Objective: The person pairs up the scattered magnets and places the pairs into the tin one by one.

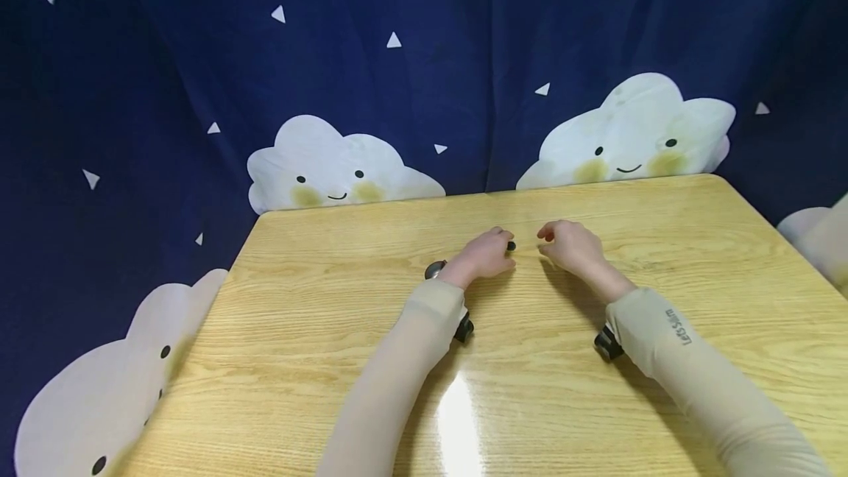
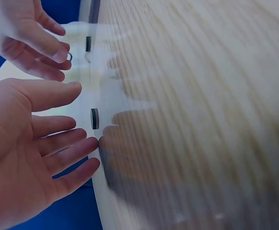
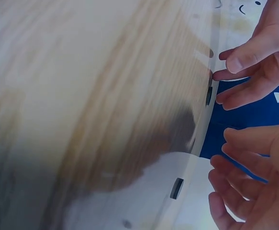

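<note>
Both hands are over the middle of a light wooden table [image 1: 318, 300], fingertips facing each other a short gap apart. My left hand [image 1: 486, 255] is spread in the left wrist view [image 2: 29, 148], palm showing, fingers nearly straight and holding nothing. A small dark spot [image 1: 511, 246] shows at its fingertips; I cannot tell what it is. My right hand [image 1: 570, 245] has loosely bent fingers and holds nothing in the right wrist view [image 3: 247, 177]. Each wrist view also catches the other hand: the right hand [image 2: 29, 38] and the left hand [image 3: 254, 62].
A dark blue curtain [image 1: 424, 57] printed with white smiling clouds [image 1: 331, 168] hangs close behind and around the table. Beige sleeves [image 1: 669, 344] cover both forearms, each with a black wrist camera [image 1: 464, 330] under it. A bright glare patch [image 1: 457, 418] lies on the near tabletop.
</note>
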Action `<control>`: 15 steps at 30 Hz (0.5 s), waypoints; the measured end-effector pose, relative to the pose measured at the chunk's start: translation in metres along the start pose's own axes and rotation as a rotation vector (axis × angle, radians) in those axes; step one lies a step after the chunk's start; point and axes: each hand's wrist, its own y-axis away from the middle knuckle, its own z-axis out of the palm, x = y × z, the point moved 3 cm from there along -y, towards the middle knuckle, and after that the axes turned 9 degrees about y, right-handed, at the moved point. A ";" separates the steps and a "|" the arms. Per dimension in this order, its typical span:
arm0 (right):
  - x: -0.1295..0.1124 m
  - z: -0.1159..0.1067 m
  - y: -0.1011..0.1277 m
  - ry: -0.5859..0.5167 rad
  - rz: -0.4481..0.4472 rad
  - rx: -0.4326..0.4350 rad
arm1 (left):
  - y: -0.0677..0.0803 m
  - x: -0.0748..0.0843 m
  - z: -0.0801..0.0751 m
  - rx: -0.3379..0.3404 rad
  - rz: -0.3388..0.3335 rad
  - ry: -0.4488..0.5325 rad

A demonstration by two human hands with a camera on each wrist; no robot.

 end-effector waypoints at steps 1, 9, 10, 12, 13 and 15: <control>0.001 0.000 0.000 0.002 0.004 -0.003 | -0.002 0.001 0.001 0.000 0.003 -0.011; 0.008 -0.002 -0.002 0.021 0.015 -0.017 | -0.009 0.005 0.003 0.022 -0.010 -0.104; 0.009 -0.002 -0.002 0.025 0.017 -0.019 | -0.009 0.006 0.003 0.022 -0.013 -0.112; 0.010 -0.001 -0.002 0.028 0.021 -0.026 | -0.008 0.007 0.003 0.021 -0.017 -0.127; 0.011 0.000 -0.002 0.030 0.024 -0.028 | -0.007 0.008 0.004 0.017 -0.021 -0.133; 0.012 0.000 -0.001 0.027 0.029 -0.033 | -0.006 0.009 0.004 0.009 -0.032 -0.137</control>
